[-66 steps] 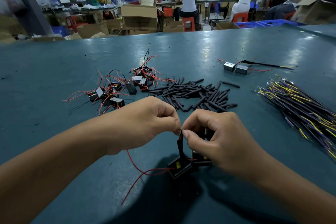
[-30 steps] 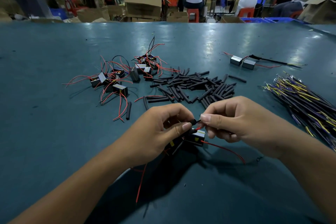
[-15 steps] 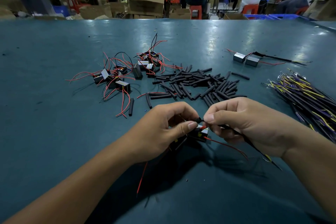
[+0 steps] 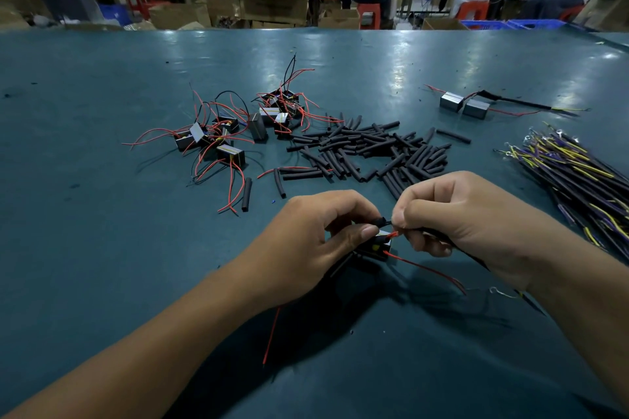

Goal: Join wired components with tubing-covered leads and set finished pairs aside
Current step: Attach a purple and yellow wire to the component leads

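Pinching component [image 4: 377, 245] in left hand [image 4: 316, 241], lead [image 4: 439, 235] in right hand [image 4: 459, 214]; best slide tubing [image 4: 381, 222] toward 9 o'clock, fully over joint

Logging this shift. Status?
Left hand grips component. Right hand pinches black lead at its tubing. One finished pair aside. Nothing obstructing.

The worktop [image 4: 102, 248] is dark teal and shiny. The pile of little tubes [image 4: 371, 153] is black. The small blocks [image 4: 231, 153] are black with yellow and white bits, and their thin wires [image 4: 235, 187] are red and black. The bundle of long wires [image 4: 578, 177] is purple and yellow. The two joined blocks [image 4: 464, 105] are grey.
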